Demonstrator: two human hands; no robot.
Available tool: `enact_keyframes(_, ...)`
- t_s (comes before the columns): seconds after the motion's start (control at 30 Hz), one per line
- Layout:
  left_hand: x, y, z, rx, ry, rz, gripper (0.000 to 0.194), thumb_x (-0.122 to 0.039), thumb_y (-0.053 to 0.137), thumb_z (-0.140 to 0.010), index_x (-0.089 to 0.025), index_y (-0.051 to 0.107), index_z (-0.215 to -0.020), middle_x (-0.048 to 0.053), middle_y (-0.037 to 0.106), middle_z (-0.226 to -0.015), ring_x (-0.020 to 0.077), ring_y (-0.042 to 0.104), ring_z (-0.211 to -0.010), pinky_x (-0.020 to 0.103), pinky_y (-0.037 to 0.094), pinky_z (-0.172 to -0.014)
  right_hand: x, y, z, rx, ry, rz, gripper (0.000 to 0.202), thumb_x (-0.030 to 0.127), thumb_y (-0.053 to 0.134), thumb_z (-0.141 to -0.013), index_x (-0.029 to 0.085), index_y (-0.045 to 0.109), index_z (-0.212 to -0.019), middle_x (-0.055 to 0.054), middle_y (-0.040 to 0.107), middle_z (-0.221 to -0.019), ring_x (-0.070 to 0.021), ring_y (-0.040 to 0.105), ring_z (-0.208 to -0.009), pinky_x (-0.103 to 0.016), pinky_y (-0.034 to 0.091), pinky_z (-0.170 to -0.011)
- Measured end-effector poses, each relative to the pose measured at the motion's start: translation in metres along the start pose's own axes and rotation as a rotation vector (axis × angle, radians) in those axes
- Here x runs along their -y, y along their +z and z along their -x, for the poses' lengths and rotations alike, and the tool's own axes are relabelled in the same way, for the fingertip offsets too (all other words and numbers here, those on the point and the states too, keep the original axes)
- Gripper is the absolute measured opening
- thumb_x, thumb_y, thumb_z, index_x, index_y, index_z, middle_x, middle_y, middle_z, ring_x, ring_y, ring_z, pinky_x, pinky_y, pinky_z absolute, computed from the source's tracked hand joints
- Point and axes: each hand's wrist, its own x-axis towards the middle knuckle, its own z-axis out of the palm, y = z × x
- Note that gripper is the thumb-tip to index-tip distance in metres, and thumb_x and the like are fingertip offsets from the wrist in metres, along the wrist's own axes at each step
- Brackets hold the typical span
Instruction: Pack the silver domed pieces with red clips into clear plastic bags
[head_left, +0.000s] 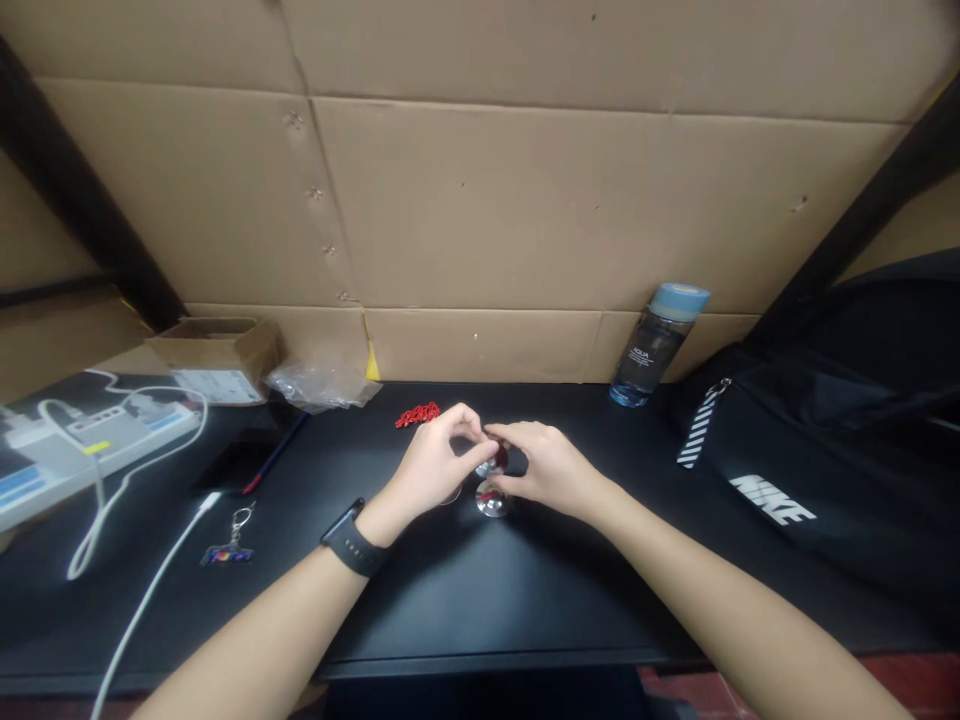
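Note:
Near the middle of the black table stands a small shiny metal object [492,499] with a round, mirror-like base. My left hand [448,455] is at its upper left, thumb and forefinger pinched together; what is between the fingertips is too small to name. From the right, my right hand [551,465] curls around the object's upper part, its thumb beside the base and its fingertips near the left hand's. Both hands partly hide the upper part. A red beaded or chain-like bundle [418,415] lies just behind my left hand.
At the left are a power strip [97,455] with white cables, a keychain [229,551], a dark phone, a pen, an open cardboard box [217,358] and a plastic bag [319,384]. A water bottle [655,345] and a black bag [847,440] stand at the right.

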Motion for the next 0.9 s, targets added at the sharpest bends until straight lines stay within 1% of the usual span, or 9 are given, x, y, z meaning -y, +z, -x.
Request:
enact_keyframes(0.07,0.001,-0.001,-0.001,-0.069,0.023,-0.042,0.013,-0.034,0.065,-0.093,-0.022,0.058,-0.092,0.001,0.073,-0.094,0.0195,0.068,-0.091,0.030,0.048,-0.084,-0.001,0.001,0.000,-0.096,0.002,0.007,0.047,0.028,0.079,-0.080,0.024,0.065,-0.125,-0.006,0.076,-0.112,-0.0240,0.072,-0.098,-0.038,0.055,-0.090)
enact_keyframes(0.13,0.006,-0.002,-0.003,-0.113,0.008,-0.074,0.012,-0.033,0.063,-0.094,-0.021,0.063,-0.096,0.003,0.072,-0.096,0.0202,0.067,-0.093,0.031,0.048,-0.086,-0.003,0.000,0.000,-0.211,0.011,-0.008,0.049,0.028,0.077,-0.080,0.024,0.062,-0.127,-0.006,0.075,-0.115,-0.0237,0.071,-0.100,-0.038,0.055,-0.093)
enact_keyframes(0.2,0.012,-0.001,-0.006,-0.065,-0.023,-0.041,0.014,-0.033,0.061,-0.095,-0.021,0.067,-0.100,0.004,0.073,-0.098,0.0213,0.067,-0.094,0.032,0.049,-0.088,-0.002,-0.002,0.000,-0.288,0.009,-0.023,0.047,0.027,0.076,-0.080,0.025,0.062,-0.125,-0.006,0.074,-0.114,-0.0228,0.071,-0.097,-0.038,0.056,-0.091)
enact_keyframes(0.3,0.017,0.003,-0.008,0.045,-0.018,0.122,0.022,-0.036,0.057,-0.099,-0.020,0.070,-0.107,0.006,0.074,-0.106,0.0227,0.068,-0.100,0.034,0.051,-0.092,0.001,-0.006,0.000,-0.339,-0.024,-0.008,0.038,0.026,0.073,-0.082,0.026,0.063,-0.119,-0.004,0.074,-0.107,-0.0216,0.070,-0.091,-0.036,0.057,-0.085)
enact_keyframes(0.47,0.009,0.003,-0.007,0.095,-0.025,0.347,0.031,-0.036,0.055,-0.101,-0.020,0.068,-0.124,0.009,0.072,-0.125,0.0249,0.066,-0.116,0.038,0.050,-0.104,0.004,-0.007,0.000,-0.406,-0.046,0.010,0.036,0.028,0.074,-0.082,0.025,0.065,-0.117,-0.005,0.075,-0.101,-0.0221,0.069,-0.086,-0.037,0.059,-0.080)
enact_keyframes(0.57,0.003,0.002,-0.005,0.159,-0.029,0.405,0.031,-0.038,0.062,-0.098,-0.020,0.069,-0.123,0.010,0.072,-0.125,0.0262,0.066,-0.116,0.041,0.049,-0.107,0.003,-0.005,0.000,-0.398,-0.039,-0.016,0.035,0.031,0.074,-0.083,0.026,0.065,-0.117,-0.005,0.075,-0.101,-0.0219,0.069,-0.086,-0.036,0.059,-0.079)
enact_keyframes(0.7,0.006,0.006,-0.005,0.201,-0.021,0.401,0.030,-0.039,0.068,-0.094,-0.019,0.070,-0.115,0.010,0.073,-0.119,0.0266,0.068,-0.111,0.040,0.051,-0.103,0.000,-0.001,0.002,-0.340,-0.028,-0.025,0.036,0.036,0.075,-0.084,0.026,0.064,-0.116,-0.004,0.074,-0.102,-0.0208,0.068,-0.087,-0.036,0.058,-0.082)
enact_keyframes(0.8,0.010,0.008,-0.006,0.220,-0.015,0.351,0.027,-0.041,0.065,-0.096,-0.018,0.070,-0.110,0.009,0.074,-0.112,0.0254,0.069,-0.106,0.037,0.053,-0.098,-0.001,0.000,0.003,-0.264,0.004,-0.024,0.052,0.036,0.079,-0.081,0.027,0.059,-0.127,-0.004,0.074,-0.108,-0.0216,0.069,-0.091,-0.037,0.057,-0.084)
enact_keyframes(0.9,0.013,0.006,-0.005,0.232,0.003,0.214,0.027,-0.042,0.060,-0.099,-0.018,0.069,-0.106,0.007,0.074,-0.106,0.0249,0.068,-0.102,0.035,0.053,-0.093,-0.002,-0.002,0.004,-0.183,0.029,-0.038,0.066,0.034,0.080,-0.079,0.030,0.052,-0.139,-0.005,0.073,-0.114,-0.0232,0.069,-0.099,-0.038,0.058,-0.088)
